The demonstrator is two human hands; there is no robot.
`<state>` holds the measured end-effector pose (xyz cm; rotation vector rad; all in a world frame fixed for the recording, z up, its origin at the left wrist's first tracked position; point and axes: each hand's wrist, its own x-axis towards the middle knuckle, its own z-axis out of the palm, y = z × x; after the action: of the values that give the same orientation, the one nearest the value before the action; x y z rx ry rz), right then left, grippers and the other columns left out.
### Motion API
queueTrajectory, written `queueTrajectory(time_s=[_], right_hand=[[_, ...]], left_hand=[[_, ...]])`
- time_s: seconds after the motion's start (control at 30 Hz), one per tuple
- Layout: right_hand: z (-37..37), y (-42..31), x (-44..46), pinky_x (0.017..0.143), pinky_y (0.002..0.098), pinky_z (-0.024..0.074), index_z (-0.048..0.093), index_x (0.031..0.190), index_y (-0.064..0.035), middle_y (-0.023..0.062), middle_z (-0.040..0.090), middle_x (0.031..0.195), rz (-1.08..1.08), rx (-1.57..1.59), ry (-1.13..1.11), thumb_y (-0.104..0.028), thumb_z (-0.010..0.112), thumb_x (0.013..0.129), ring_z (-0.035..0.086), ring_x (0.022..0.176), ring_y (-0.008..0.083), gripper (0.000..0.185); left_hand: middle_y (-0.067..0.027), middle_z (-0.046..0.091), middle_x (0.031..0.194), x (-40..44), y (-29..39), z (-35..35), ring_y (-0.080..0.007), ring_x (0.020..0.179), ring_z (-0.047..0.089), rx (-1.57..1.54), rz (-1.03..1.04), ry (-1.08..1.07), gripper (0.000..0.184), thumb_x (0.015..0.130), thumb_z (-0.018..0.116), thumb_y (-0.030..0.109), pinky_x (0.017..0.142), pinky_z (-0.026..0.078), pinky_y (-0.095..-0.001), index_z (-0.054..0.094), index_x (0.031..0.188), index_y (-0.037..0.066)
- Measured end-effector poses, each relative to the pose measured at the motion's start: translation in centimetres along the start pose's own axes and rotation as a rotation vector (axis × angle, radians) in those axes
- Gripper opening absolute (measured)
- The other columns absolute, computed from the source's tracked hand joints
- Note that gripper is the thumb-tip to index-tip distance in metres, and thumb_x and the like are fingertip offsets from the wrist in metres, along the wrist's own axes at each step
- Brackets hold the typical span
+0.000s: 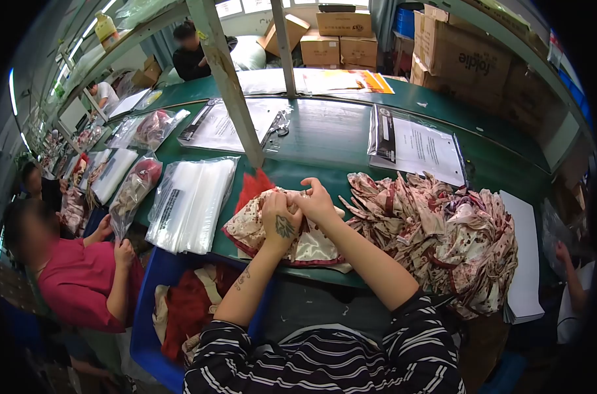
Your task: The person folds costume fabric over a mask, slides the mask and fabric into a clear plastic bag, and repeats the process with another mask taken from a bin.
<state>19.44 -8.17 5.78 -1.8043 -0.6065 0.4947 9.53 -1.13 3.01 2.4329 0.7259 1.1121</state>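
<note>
A cream cloth piece (pixel 244 230) with dark red spatters and a red trimmed edge lies on the green table in front of me. Bright red fabric (pixel 254 187) sticks out at its upper left. My left hand (pixel 282 215), tattooed on the back, is closed on the top of the cloth. Right beside it, my right hand (pixel 316 202) has its fingers bent and pinches the same cloth. The fingertips of both hands are partly hidden. To the right of my hands spreads a large heap of similar spattered cloth pieces (pixel 436 236).
A stack of clear plastic bags (pixel 192 203) lies left of the cloth. Below it stands a blue bin (pixel 144 315) holding red and cream fabric. A wooden post (pixel 229 85) rises behind my hands. Printed sheets (pixel 420 144) lie farther back. A co-worker (pixel 82 282) handles a filled bag at left.
</note>
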Motion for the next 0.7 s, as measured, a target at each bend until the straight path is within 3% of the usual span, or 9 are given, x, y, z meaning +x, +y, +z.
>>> queueTrajectory(time_s=[0.23,0.3,0.37,0.43,0.47,0.5,0.53,0.67,0.7], right_hand=[[-0.9,-0.7,-0.5,0.074,0.0343,0.0519,0.059,0.117,-0.0047,0.0120,0.062,0.090,-0.041,-0.019,0.010,-0.011,0.074,0.073,0.060,0.076,0.0248,0.047],[-1.4,-0.3,-0.3,0.071,0.0330,0.0497,0.058,0.114,-0.0055,0.0092,0.061,0.091,-0.004,0.010,-0.012,-0.010,0.075,0.072,0.059,0.076,0.0221,0.046],[-1.3,0.0,-0.6,0.070,0.0324,0.0487,0.058,0.113,-0.0059,0.0078,0.060,0.091,0.020,0.025,-0.026,-0.010,0.076,0.072,0.058,0.076,0.0208,0.045],[-1.1,0.0,-1.4,0.070,0.0326,0.0487,0.057,0.109,-0.0053,0.0080,0.060,0.090,-0.087,0.021,0.007,-0.009,0.076,0.072,0.058,0.075,0.0207,0.041],[-1.0,-0.1,-1.7,0.070,0.0327,0.0488,0.057,0.107,-0.0050,0.0081,0.060,0.089,-0.143,0.018,0.023,-0.009,0.076,0.073,0.058,0.075,0.0207,0.039],[-0.9,-0.3,-2.0,0.070,0.0328,0.0488,0.056,0.104,-0.0048,0.0082,0.060,0.089,-0.201,0.015,0.040,-0.008,0.075,0.073,0.058,0.075,0.0207,0.037],[-0.9,-0.6,-2.5,0.070,0.0328,0.0488,0.056,0.104,-0.0048,0.0082,0.060,0.089,-0.204,0.015,0.037,-0.008,0.075,0.073,0.058,0.075,0.0207,0.037],[-1.2,-1.7,-4.4,0.069,0.0331,0.0484,0.055,0.098,-0.0041,0.0087,0.060,0.086,-0.407,0.061,0.102,-0.004,0.071,0.075,0.057,0.074,0.0207,0.028],[-1.2,-1.8,-4.4,0.069,0.0331,0.0484,0.055,0.098,-0.0041,0.0087,0.060,0.086,-0.410,0.060,0.104,-0.004,0.071,0.075,0.057,0.074,0.0207,0.028]], left_hand=[[-0.0085,0.061,0.083,0.0,2.3,-2.8,-0.0259,0.074,0.055,-0.084,0.157,0.026,0.017,0.079,0.072,0.018,0.075,0.040,-0.0359,0.065,0.088,0.005],[-0.0105,0.069,0.092,-0.1,1.5,-4.1,-0.0247,0.079,0.062,-0.194,0.134,-0.058,0.015,0.079,0.070,0.014,0.079,0.044,-0.0334,0.071,0.089,0.002],[-0.0116,0.072,0.088,0.8,1.4,-5.9,-0.0238,0.073,0.063,-0.397,0.035,-0.169,0.013,0.082,0.066,0.006,0.067,0.050,-0.0306,0.071,0.090,-0.003],[-0.0109,0.072,0.090,1.8,0.5,-7.0,-0.0222,0.075,0.063,-0.394,-0.045,-0.249,0.013,0.082,0.067,0.005,0.069,0.050,-0.0297,0.072,0.092,-0.002],[-0.0093,0.070,0.085,2.7,0.9,-6.7,-0.0195,0.072,0.061,-0.325,0.133,0.036,0.014,0.081,0.070,0.008,0.067,0.049,-0.0287,0.073,0.092,-0.001],[-0.0070,0.069,0.079,4.0,0.7,-7.3,-0.0181,0.066,0.058,-0.048,0.305,0.162,0.018,0.079,0.074,0.012,0.064,0.048,-0.0285,0.072,0.091,0.000],[-0.0070,0.069,0.079,5.0,0.5,-8.2,-0.0181,0.066,0.058,-0.046,0.304,0.165,0.018,0.079,0.074,0.012,0.064,0.048,-0.0285,0.072,0.091,0.000],[-0.0057,0.065,0.072,7.3,-0.6,-11.2,-0.0187,0.060,0.054,-0.350,-0.094,-0.709,0.022,0.075,0.076,0.014,0.061,0.047,-0.0300,0.069,0.090,0.000],[-0.0057,0.065,0.072,7.2,-0.2,-11.2,-0.0187,0.060,0.054,-0.350,-0.090,-0.708,0.022,0.075,0.076,0.014,0.061,0.047,-0.0300,0.069,0.090,0.000]])
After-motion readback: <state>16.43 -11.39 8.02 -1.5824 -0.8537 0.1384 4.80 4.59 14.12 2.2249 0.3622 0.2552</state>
